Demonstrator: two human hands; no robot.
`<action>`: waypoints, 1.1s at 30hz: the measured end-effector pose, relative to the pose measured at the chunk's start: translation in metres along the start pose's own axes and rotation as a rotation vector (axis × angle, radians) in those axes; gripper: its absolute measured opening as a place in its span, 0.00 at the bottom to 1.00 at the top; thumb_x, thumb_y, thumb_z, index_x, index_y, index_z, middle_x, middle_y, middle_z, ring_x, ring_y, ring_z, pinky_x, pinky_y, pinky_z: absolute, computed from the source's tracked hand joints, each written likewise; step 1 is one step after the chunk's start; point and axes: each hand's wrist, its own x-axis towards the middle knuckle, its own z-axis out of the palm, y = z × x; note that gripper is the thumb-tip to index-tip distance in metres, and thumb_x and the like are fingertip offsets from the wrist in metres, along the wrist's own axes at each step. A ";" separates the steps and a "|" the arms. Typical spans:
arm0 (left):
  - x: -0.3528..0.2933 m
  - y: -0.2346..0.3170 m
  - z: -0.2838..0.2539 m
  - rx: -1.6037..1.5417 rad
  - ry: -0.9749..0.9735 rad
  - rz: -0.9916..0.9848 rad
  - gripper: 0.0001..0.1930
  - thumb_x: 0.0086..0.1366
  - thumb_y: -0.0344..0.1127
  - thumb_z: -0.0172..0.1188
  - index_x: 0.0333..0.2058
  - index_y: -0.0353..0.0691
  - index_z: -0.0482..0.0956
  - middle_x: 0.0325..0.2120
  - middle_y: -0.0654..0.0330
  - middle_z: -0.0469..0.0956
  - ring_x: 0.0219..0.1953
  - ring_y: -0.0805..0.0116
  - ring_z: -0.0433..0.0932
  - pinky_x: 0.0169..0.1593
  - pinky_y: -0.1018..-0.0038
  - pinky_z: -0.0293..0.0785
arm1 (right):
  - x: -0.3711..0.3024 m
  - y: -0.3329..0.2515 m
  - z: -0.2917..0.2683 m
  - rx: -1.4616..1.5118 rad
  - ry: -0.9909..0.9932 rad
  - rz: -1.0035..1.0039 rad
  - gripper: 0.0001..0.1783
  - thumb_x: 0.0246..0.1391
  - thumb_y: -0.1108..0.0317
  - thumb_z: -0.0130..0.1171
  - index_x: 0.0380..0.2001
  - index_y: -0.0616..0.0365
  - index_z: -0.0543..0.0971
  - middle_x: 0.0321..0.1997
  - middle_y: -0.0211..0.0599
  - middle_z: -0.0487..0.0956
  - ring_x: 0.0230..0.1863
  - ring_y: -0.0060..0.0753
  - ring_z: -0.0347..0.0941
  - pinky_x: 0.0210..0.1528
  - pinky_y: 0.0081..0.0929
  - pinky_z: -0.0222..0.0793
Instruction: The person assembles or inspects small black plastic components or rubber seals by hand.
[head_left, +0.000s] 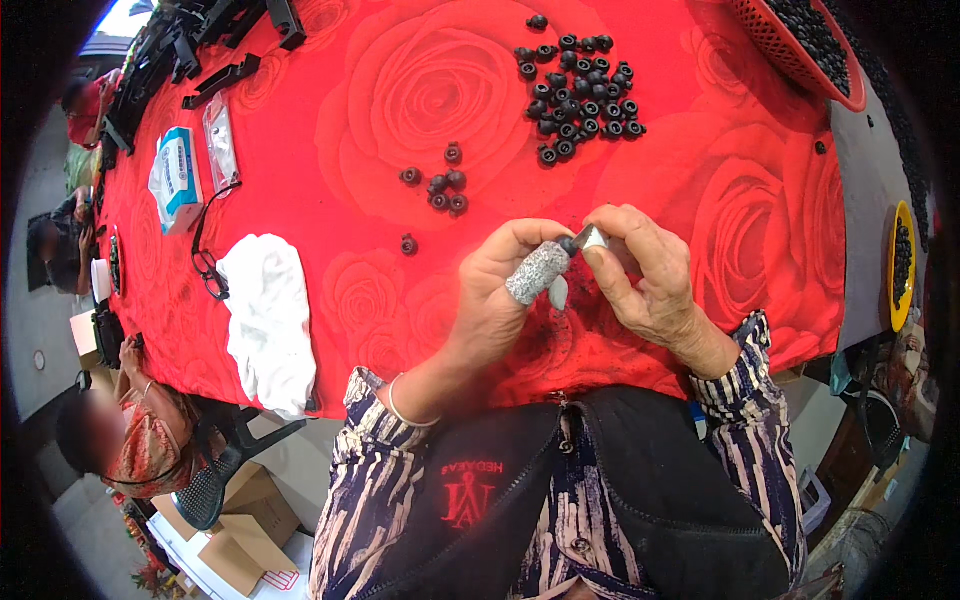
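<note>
Over the near part of the red cloth, my two hands meet. Pinched in my left hand (490, 285) is a small black knob-like part (569, 245), mostly hidden by the fingers. A grey speckled wrap (538, 272) covers one finger of that hand, and a pale grey tip shows below it. My right hand (648, 275) is closed on a small pale blade-like piece (594, 238), its dark edge against the black part. Beyond my hands lie a few loose black parts (447, 183), with a larger cluster (585, 95) farther right.
The table has a red rose-print cloth (400, 90). A white cloth (268, 320), eyeglasses (210, 275) and a tissue pack (178, 180) lie left. Black brackets (220, 82) sit far left. A red basket (790, 50) and yellow tray (901, 265) hold black parts. People sit left.
</note>
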 end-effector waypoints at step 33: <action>0.002 -0.002 0.004 -0.018 0.042 0.010 0.11 0.60 0.29 0.54 0.40 0.31 0.69 0.29 0.61 0.73 0.27 0.78 0.71 0.28 0.82 0.69 | -0.001 -0.003 -0.002 0.063 -0.027 0.201 0.10 0.45 0.76 0.56 0.34 0.64 0.71 0.28 0.43 0.73 0.27 0.37 0.74 0.27 0.26 0.68</action>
